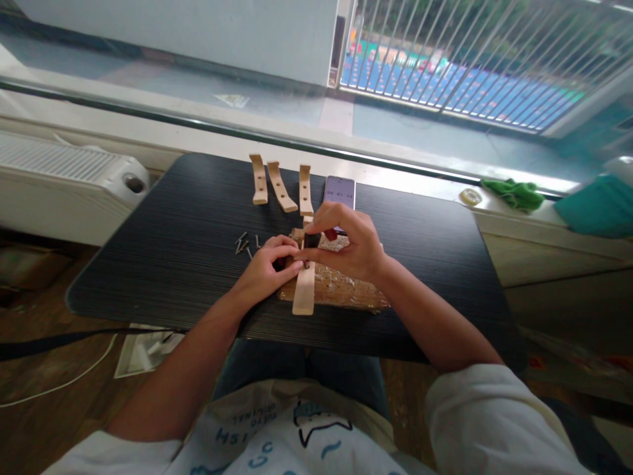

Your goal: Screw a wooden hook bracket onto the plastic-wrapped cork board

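A pale wooden piece point(303, 298) lies across a brown block wrapped in clear plastic point(341, 287), its near end sticking out over the block's edge. My left hand point(271, 267) is curled at the piece's left side, thumb and fingertips closed against it. From the right, my right hand point(349, 244) grips a short screwdriver point(311, 241) with a black and red handle, held upright over the piece. A small dark screw head or hole point(306, 265) shows just below the fingers; the screwdriver's tip is hidden. Several loose screws point(241, 244) lie left of the block.
Three curved wooden pieces with holes point(281, 187) lie at the back of the black table point(198, 218), beside a phone point(340, 190) with a lit screen. A radiator point(74, 178) stands left. On the windowsill are a tape roll point(470, 196) and a green cloth point(514, 194).
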Demonstrator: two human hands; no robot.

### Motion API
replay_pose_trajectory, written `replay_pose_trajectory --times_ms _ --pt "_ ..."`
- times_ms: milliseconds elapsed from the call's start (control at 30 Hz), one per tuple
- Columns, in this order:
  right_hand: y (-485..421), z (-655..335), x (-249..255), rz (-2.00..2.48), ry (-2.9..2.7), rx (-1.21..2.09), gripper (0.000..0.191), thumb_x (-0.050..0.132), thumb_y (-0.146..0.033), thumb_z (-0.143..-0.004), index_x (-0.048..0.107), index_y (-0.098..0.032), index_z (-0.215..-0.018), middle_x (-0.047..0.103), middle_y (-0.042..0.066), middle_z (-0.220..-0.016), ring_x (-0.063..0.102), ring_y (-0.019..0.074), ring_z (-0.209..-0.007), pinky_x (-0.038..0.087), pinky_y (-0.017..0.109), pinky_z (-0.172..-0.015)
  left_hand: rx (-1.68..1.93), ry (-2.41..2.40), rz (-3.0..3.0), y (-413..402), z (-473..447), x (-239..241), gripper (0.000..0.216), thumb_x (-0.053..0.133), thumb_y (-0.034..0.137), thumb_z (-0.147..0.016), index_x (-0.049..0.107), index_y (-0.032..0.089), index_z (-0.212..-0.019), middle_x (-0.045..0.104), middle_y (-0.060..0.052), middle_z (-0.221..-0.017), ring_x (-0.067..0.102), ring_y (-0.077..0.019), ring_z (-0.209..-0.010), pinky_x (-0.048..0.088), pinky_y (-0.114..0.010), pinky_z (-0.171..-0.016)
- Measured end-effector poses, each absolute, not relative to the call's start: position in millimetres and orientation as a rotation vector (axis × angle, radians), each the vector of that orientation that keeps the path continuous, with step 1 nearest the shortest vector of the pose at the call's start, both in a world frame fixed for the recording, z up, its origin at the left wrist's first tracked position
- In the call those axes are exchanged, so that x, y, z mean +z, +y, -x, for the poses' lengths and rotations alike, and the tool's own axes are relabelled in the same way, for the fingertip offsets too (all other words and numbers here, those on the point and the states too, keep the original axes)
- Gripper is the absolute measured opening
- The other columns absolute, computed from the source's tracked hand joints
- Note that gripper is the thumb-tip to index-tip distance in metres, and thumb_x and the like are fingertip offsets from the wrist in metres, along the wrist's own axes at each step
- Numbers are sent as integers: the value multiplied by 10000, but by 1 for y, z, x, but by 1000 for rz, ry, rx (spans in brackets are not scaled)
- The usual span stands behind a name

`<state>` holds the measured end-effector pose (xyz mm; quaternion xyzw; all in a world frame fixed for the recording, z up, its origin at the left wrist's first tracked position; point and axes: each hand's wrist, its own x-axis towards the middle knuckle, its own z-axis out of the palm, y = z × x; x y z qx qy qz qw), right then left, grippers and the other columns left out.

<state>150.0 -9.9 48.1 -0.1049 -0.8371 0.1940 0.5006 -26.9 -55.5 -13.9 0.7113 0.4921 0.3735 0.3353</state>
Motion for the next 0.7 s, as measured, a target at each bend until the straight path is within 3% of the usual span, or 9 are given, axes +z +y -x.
replay_pose_trajectory --times_ms 167,367,533,700 --pt "-10 -158 58 217 -2135 548 103 607 -149 -844 580 -134 -943 622 11 -827 538 65 -704 474 203 -615 998 1288 -1869 -55 28 -15 156 608 310 -769 692 185 -814 637 -43 -956 579 -235 -974 467 -381 -913" --pt "-10 -164 66 141 -2260 745 201 559 -84 -842 552 -128 -1037 662 69 -1050 579 65 -790 490 209 -668 967 1301 -1845 -54 29 -17 168 609 337 -764 660 177 -769 628 -51 -950 572 -244 -970 464 -398 -922" --pt "-11 -166 70 213 -2313 789 224 553 -74 -853 535 -117 -1071 634 0 -883 520 14 -672 423 137 -578 942 1321 -1846 -55 27 -14 180 605 341 -767 668 173 -758 633 -53 -894 570 -254 -961 466 -409 -912" --pt "-11 -167 74 242 -2350 828 246 537 -58 -858 513 -108 -1098 627 34 -1002 526 14 -702 411 139 -564 939 1330 -1854 -55 27 -15 199 612 354 -775 691 173 -753 630 -46 -859 581 -245 -927 481 -387 -877"
